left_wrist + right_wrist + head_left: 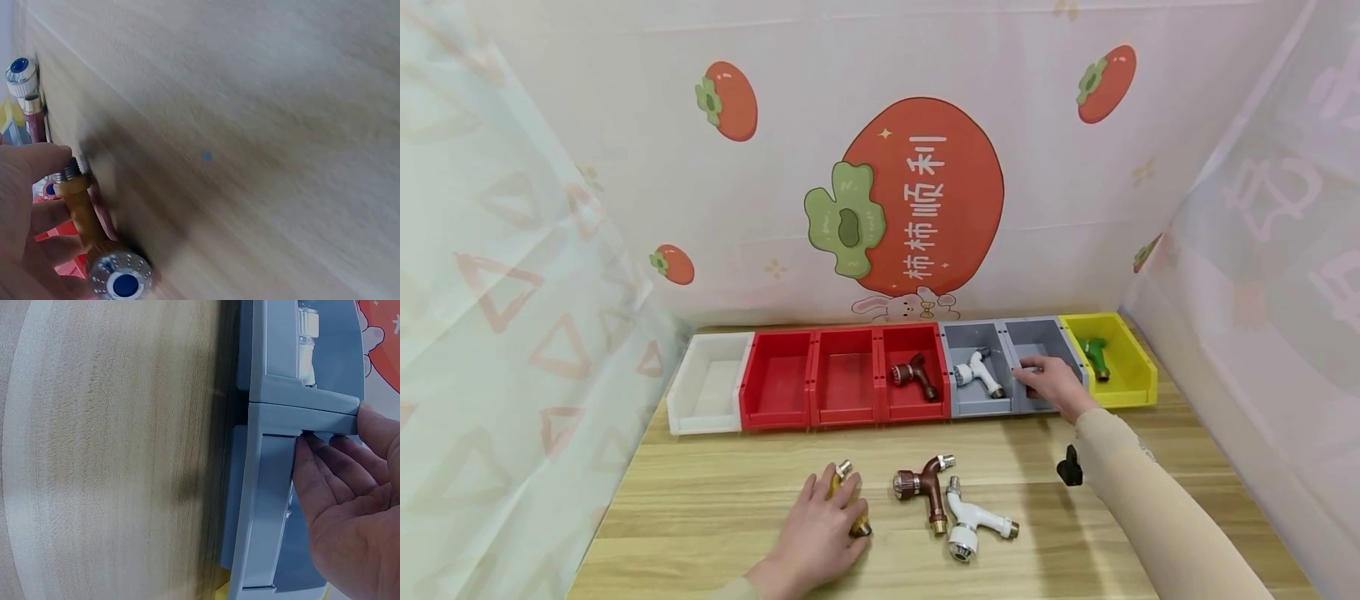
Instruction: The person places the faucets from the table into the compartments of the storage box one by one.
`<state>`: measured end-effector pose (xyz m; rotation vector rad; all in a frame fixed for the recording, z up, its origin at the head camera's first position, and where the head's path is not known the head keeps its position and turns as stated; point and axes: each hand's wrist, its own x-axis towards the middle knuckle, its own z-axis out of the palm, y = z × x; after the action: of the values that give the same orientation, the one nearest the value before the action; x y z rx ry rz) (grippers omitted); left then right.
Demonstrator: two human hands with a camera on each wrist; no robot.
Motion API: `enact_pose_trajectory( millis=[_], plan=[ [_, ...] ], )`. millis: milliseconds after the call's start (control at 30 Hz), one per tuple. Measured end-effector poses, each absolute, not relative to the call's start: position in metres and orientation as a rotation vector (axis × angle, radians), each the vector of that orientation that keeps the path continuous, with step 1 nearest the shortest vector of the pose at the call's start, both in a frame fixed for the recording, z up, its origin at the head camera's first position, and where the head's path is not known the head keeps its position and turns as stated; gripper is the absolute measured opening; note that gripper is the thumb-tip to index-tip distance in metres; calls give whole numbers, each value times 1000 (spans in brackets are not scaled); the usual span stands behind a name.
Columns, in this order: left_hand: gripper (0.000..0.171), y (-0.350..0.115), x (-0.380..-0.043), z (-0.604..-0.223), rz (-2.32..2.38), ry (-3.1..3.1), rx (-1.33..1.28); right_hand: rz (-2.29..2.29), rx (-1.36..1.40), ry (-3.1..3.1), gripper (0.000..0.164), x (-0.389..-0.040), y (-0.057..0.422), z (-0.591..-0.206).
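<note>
My left hand (822, 529) lies over a yellow-brown faucet (87, 215) on the table, gripping it, with a finger at its threaded end. Its clear knob with a blue cap shows in the left wrist view. At the row of bins, my right hand (1054, 385) pinches the wall between the two grey bins (300, 412), thumb on one side and fingers inside the right grey bin (1037, 332). A small brown patch below those fingers is mostly hidden. A white faucet (979, 372) lies in the left grey bin.
A brown faucet (931, 492) and a white faucet (973, 521) lie on the table. A black piece (1070, 467) shows beside the right sleeve. Red bins (842, 417) hold one brown faucet (916, 377); a green faucet (1096, 358) lies in the yellow bin (1131, 392). A white bin (706, 423) stands leftmost.
</note>
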<state>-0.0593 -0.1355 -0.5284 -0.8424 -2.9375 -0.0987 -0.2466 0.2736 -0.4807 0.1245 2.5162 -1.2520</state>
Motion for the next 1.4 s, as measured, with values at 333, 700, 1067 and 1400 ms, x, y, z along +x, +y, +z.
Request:
enact_pose_trajectory(
  millis=[333,700,1067,1400],
  plan=[
    [35,-151,-53,-528,-122,-2932,-752,-1249,123,2513,59,-246,272,-479],
    [35,-167,-53,-532,-199,-2892,-836,-1251,119,2515,61,-245,272,-479],
    [38,-182,-60,-536,-196,-2649,-1067,-1256,140,2508,61,-246,272,-480],
    [49,-185,-87,-521,-161,-2416,-1186,-1272,144,2498,60,-245,272,-479]
  ],
)
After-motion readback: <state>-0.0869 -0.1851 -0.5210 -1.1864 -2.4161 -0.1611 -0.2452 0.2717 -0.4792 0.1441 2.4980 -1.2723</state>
